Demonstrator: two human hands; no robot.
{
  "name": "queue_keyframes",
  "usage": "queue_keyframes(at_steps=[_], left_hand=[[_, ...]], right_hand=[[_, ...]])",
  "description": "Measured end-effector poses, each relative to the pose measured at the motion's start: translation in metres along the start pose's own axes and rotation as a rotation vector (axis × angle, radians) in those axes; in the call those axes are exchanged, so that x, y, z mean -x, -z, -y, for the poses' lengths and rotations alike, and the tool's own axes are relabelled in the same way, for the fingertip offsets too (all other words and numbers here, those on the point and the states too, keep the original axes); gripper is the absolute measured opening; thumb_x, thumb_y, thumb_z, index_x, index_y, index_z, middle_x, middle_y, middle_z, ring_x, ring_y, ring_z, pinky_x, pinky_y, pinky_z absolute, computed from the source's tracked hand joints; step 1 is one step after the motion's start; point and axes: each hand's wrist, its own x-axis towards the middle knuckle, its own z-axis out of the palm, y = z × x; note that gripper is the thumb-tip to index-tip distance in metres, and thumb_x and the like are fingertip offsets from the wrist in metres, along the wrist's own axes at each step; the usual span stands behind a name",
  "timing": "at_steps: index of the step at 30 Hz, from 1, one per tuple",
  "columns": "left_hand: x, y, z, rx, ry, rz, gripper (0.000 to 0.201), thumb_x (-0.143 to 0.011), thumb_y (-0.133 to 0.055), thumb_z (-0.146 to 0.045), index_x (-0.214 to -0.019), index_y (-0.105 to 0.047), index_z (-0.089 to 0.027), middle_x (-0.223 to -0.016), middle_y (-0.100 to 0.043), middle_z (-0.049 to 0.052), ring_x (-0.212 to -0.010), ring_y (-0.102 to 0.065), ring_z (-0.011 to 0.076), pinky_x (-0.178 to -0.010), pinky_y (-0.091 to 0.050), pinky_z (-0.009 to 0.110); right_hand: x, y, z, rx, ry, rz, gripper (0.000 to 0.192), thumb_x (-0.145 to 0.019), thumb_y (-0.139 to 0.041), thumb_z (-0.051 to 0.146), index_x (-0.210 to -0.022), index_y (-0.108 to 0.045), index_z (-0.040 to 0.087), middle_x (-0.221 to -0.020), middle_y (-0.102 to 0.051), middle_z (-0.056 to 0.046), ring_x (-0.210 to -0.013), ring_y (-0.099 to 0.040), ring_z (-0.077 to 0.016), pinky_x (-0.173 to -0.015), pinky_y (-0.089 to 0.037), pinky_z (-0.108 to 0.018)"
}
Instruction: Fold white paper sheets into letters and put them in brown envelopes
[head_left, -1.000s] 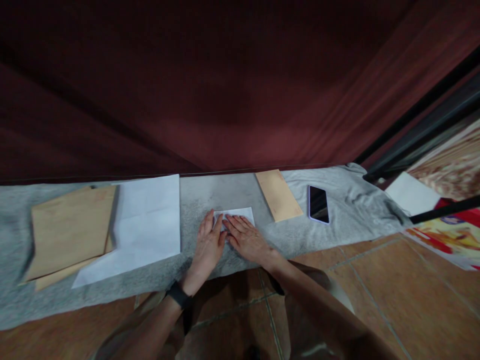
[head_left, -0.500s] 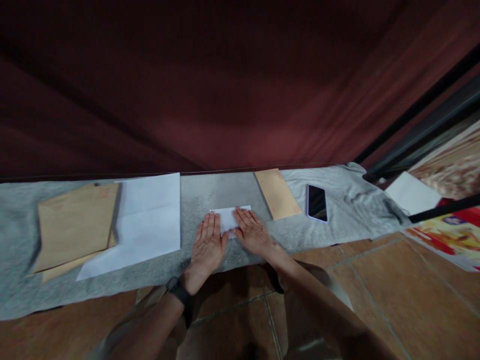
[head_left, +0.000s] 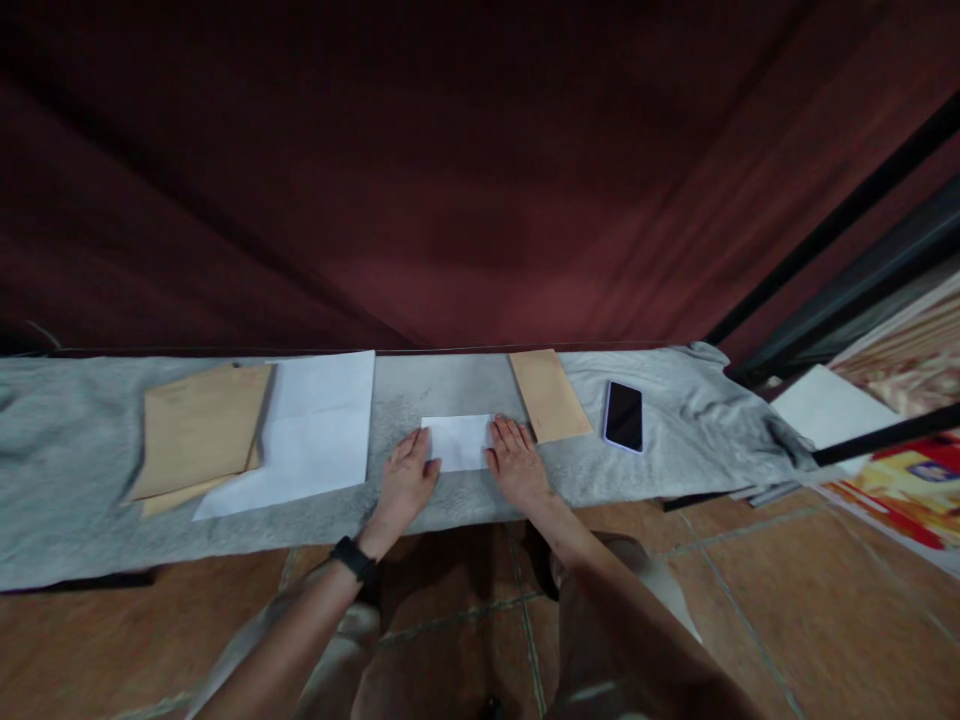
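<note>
A small folded sheet of white paper (head_left: 459, 443) lies on the grey cloth between my two hands. My left hand (head_left: 407, 480) rests at the paper's left edge, fingers extended and thumb apart from them. On the other side, my right hand (head_left: 517, 468) lies with its fingers stretched over the right edge of the paper. Both hands are open, and neither grips anything. A brown envelope (head_left: 552, 395) lies just beyond my right fingertips.
Grey cloth (head_left: 435, 385) covers the narrow surface. To the left, brown envelopes (head_left: 199, 425) overlap a large white sheet (head_left: 322, 420). A phone (head_left: 624, 416) lies on the right. Dark red fabric (head_left: 465, 240) hangs behind, and black bars (head_left: 840, 225) stand at the right.
My hands have moved apart from the middle of the folded paper to its left and right edges, uncovering more of it. The view has shifted slightly.
</note>
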Motion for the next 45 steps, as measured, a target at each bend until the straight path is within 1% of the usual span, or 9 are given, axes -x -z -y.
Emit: queue_keyframes(at_steps=[5, 9, 16, 19, 22, 27, 32, 39, 45], left_hand=[[-0.006, 0.004, -0.011, 0.428, 0.245, -0.097, 0.057, -0.07, -0.065, -0.015, -0.126, -0.064, -0.015, -0.126, -0.065, 0.013, -0.123, -0.058, 0.0286, -0.112, -0.042, 0.047], [-0.012, 0.001, -0.017, 0.548, 0.357, -0.126, 0.061, -0.061, -0.063, -0.01, -0.122, -0.066, -0.016, -0.11, -0.067, 0.009, -0.101, -0.066, 0.0246, -0.098, -0.052, 0.043], [-0.007, 0.009, -0.039, 0.847, 0.461, -0.119, 0.064, -0.07, -0.068, -0.021, -0.133, -0.056, -0.016, -0.085, -0.068, 0.002, -0.07, -0.066, 0.016, -0.063, -0.053, 0.028], [-0.008, 0.023, -0.053, 1.011, 0.442, -0.161, 0.069, -0.081, -0.068, -0.032, -0.145, -0.043, -0.023, -0.095, -0.069, 0.003, -0.077, -0.068, 0.0147, -0.067, -0.054, 0.027], [-0.012, 0.035, -0.064, 1.24, 0.458, -0.179, 0.059, -0.091, -0.062, -0.045, -0.143, -0.043, -0.026, -0.112, -0.069, 0.007, -0.094, -0.07, 0.017, -0.079, -0.057, 0.031], [-0.011, 0.025, -0.071, 1.24, 0.523, -0.02, 0.067, -0.082, -0.073, -0.034, -0.142, -0.047, -0.024, -0.124, -0.068, 0.01, -0.106, -0.068, 0.0203, -0.081, -0.056, 0.031], [-0.013, 0.015, -0.057, 1.212, 0.398, 0.005, 0.079, -0.064, -0.081, -0.034, -0.136, -0.054, -0.019, -0.108, -0.073, 0.006, -0.084, -0.069, 0.0185, -0.071, -0.055, 0.028], [-0.046, 0.033, -0.001, 0.938, 0.246, 0.181, 0.057, -0.052, -0.084, -0.03, -0.105, -0.072, -0.015, -0.077, -0.073, 0.002, -0.063, -0.064, 0.0179, -0.059, -0.049, 0.027], [-0.065, 0.013, 0.03, 0.733, 0.162, -0.106, 0.05, -0.066, -0.071, -0.029, -0.114, -0.069, -0.014, -0.074, -0.067, 0.001, -0.065, -0.063, 0.0179, -0.062, -0.053, 0.031]], right_hand=[[0.004, 0.003, 0.019, -0.063, 0.143, 0.066, 0.047, -0.102, -0.049, 0.028, -0.147, -0.05, 0.013, -0.157, -0.043, -0.014, -0.146, -0.041, -0.0258, -0.123, -0.028, -0.049], [0.009, 0.006, 0.027, -0.092, 0.205, 0.129, 0.049, -0.101, -0.055, 0.033, -0.146, -0.05, 0.015, -0.156, -0.045, -0.014, -0.144, -0.043, -0.0252, -0.123, -0.029, -0.047], [0.0, 0.02, 0.031, -0.174, 0.219, 0.078, 0.048, -0.098, -0.054, 0.024, -0.144, -0.052, 0.011, -0.15, -0.052, -0.017, -0.138, -0.051, -0.0256, -0.121, -0.035, -0.042], [-0.011, 0.032, 0.032, -0.389, 0.114, 0.011, 0.044, -0.101, -0.04, 0.017, -0.143, -0.054, 0.021, -0.144, -0.06, -0.009, -0.132, -0.057, -0.0202, -0.114, -0.043, -0.036], [-0.023, 0.042, 0.03, -0.771, -0.059, -0.102, 0.038, -0.105, -0.035, 0.028, -0.134, -0.059, 0.027, -0.131, -0.068, -0.004, -0.122, -0.063, -0.0191, -0.104, -0.051, -0.035], [-0.03, 0.04, 0.032, -1.447, -0.406, -0.165, 0.035, -0.098, -0.044, 0.043, -0.117, -0.063, 0.02, -0.105, -0.076, -0.007, -0.097, -0.072, -0.0239, -0.083, -0.059, -0.038], [-0.03, 0.032, 0.03, -1.769, -0.62, -0.164, 0.029, -0.078, -0.07, 0.036, -0.102, -0.065, 0.02, -0.1, -0.077, -0.007, -0.087, -0.073, -0.023, -0.074, -0.059, -0.034], [-0.04, 0.031, 0.001, -1.496, -0.785, 0.088, 0.016, -0.072, -0.078, 0.023, -0.082, -0.067, 0.02, -0.073, -0.071, 0.001, -0.066, -0.068, -0.0164, -0.056, -0.057, -0.025], [-0.042, 0.015, 0.008, -1.332, -0.789, 0.26, 0.014, -0.075, -0.077, 0.021, -0.073, -0.063, 0.018, -0.057, -0.065, 0.002, -0.046, -0.06, -0.0127, -0.042, -0.051, -0.022]])
